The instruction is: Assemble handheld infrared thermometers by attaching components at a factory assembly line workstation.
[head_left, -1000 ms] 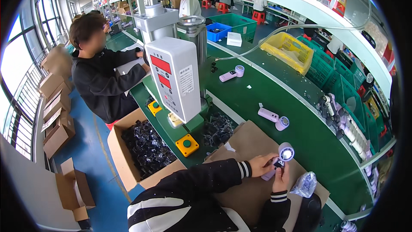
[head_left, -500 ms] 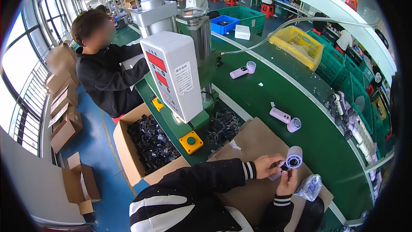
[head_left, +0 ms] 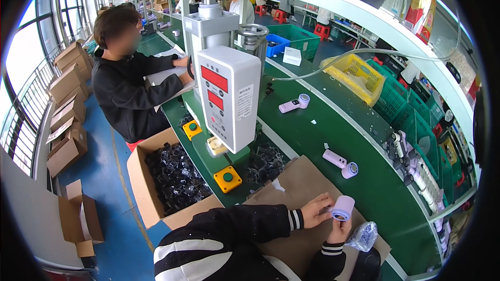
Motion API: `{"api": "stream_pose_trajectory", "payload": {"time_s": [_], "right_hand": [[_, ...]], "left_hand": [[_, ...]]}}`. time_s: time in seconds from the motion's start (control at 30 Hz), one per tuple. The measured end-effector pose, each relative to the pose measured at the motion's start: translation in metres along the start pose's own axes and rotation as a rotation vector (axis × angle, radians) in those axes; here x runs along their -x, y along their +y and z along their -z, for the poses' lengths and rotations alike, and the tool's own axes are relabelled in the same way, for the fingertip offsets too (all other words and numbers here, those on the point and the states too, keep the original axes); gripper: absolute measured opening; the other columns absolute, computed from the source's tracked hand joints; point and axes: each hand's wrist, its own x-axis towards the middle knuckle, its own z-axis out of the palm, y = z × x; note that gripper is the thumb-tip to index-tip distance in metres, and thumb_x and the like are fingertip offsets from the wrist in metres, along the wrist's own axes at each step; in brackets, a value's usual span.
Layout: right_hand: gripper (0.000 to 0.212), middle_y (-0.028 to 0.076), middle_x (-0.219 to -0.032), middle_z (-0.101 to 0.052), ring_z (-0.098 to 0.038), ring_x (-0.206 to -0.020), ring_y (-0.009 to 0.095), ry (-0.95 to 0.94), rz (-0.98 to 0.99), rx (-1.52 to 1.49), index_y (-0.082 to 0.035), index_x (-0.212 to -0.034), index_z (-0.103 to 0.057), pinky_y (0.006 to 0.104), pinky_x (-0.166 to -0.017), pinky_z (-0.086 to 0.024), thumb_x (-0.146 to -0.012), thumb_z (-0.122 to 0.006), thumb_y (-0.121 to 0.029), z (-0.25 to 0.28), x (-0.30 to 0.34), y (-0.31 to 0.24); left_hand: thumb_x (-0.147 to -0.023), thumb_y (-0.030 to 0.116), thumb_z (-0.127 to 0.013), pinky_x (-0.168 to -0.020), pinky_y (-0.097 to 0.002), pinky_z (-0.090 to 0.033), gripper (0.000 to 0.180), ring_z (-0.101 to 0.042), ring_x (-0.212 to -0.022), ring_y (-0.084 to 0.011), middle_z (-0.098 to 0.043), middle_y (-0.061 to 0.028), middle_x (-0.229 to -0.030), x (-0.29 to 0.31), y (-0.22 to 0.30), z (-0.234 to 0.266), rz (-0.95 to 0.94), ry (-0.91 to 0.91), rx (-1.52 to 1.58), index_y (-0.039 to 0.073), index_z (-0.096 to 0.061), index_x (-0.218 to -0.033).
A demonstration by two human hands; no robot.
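Note:
A lavender handheld fan (head_left: pixel 344 206) is held over the brown cardboard sheet (head_left: pixel 289 193), its round hollow head tipped toward me. My left hand (head_left: pixel 317 211) grips it from the left, fingers bent against the side of the head. Beneath the head, my right hand (head_left: pixel 339 230) is closed on it; the fan's handle is mostly hidden by my hands. Close to my right wrist lies a clear plastic bag (head_left: pixel 363 237) of small purple parts. Farther up the green bench rest a second lavender fan (head_left: pixel 341 163) and a third (head_left: pixel 295 104), both on their sides.
Left of the cardboard stands a white press machine (head_left: pixel 232 99) with yellow button boxes (head_left: pixel 227 178). An open carton (head_left: pixel 138 187) holds many small black parts. A person (head_left: pixel 133 73) in black works beyond it. Yellow (head_left: pixel 359 78) and green crates (head_left: pixel 390 108) line the right.
The fan has turned in my hands, so its head now tilts downward toward me rather than showing its open ring face. My view has shifted slightly.

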Motion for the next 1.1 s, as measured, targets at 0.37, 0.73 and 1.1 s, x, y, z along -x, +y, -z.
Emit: {"api": "stream_pose_trajectory", "payload": {"time_s": [0.37,0.73,1.1], "right_hand": [[0.036,0.012,-0.116,-0.058,-0.055,-0.1,0.017,-0.007,-0.107,0.005,-0.001,-0.126,-0.048,0.0274,-0.089,-0.043,-0.09,-0.051,-0.005,-0.052,0.002,0.012],[0.033,0.011,-0.109,-0.06,-0.058,-0.089,0.017,-0.157,-0.529,-0.314,0.0,-0.121,-0.051,0.0257,-0.077,-0.048,-0.092,-0.055,-0.016,-0.086,-0.044,0.041],[0.052,0.011,-0.075,-0.06,-0.052,-0.048,0.017,-0.007,-0.632,-0.099,-0.009,-0.136,-0.034,0.0278,-0.044,-0.042,-0.091,-0.055,-0.028,-0.121,-0.171,0.039]], "left_hand": [[-0.088,0.013,-0.056,-0.074,-0.032,-0.044,0.02,-0.052,-0.081,-0.0226,-0.052,-0.0104,-0.096,-0.014,-0.011,0.014,0.074,0.168,0.148,0.003,-0.053,-0.106],[-0.086,0.019,-0.06,-0.096,-0.0417,-0.038,0.058,-0.045,-0.111,-0.0362,-0.042,-0.0211,-0.129,-0.009,-0.029,0.013,0.346,0.44,-0.254,0.004,-0.038,-0.136],[-0.082,0.019,-0.061,-0.102,-0.0448,-0.032,0.066,-0.037,-0.12,-0.0401,-0.033,-0.0229,-0.135,-0.009,-0.039,0.016,0.247,0.385,-0.372,0.005,-0.032,-0.139]]}}
